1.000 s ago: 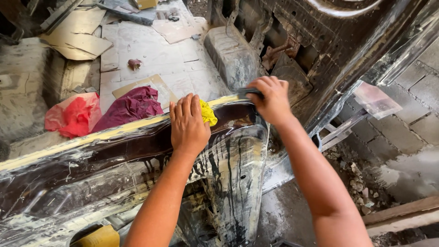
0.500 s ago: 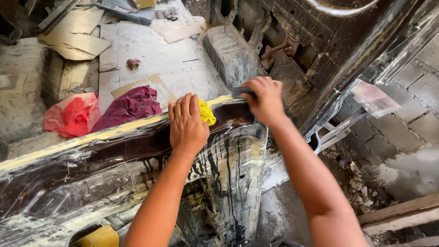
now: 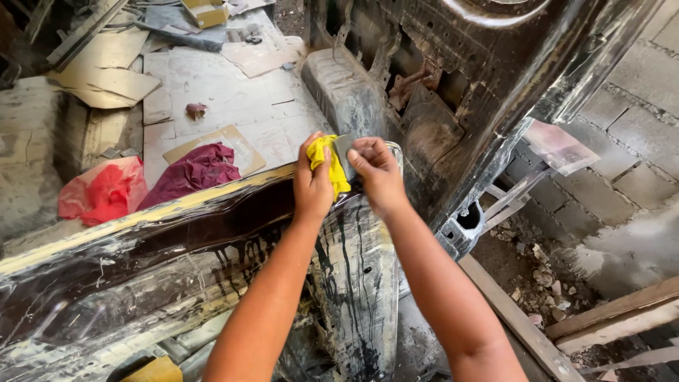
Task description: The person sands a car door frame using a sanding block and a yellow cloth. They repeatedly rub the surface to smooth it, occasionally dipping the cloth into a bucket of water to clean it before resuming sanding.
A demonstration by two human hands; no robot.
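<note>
- Yellow cloth (image 3: pixel 327 164) is bunched in the left hand (image 3: pixel 313 185), fingers curled tight around it, just above the top edge of the wet, dark car body panel (image 3: pixel 212 233).
- A small grey scraper blade (image 3: pixel 344 154) stands against the cloth — the right hand (image 3: pixel 375 173) pinches it between thumb and fingertips, fingers narrow and closed on it.
- The step in hand looks like wiping the blade clean on the cloth, a pause between passes over the panel; both hands meet at the panel's upper corner.
- A next move, as I judge it, would call for the blade to come away from the cloth and lie flat on the sticky surface, with the cloth kept off the wet streaks.
- Edges: the panel's pale yellow rim (image 3: pixel 177 201) runs leftward from the hands; below them black runs drip down a scraped, whitish section (image 3: pixel 361 283).
- To the right the stripped dark bodywork (image 3: pixel 453 106) rises close beside the right hand, so room there is tight — open room lies toward the person and along the rim to the left.
- Beyond the panel, a maroon rag (image 3: pixel 198 170) and a red bag (image 3: pixel 99 191) lie on the dusty floor (image 3: pixel 212 85), well apart from the hands.
- Rubble and a timber plank (image 3: pixel 615 311) lie low on the right.
</note>
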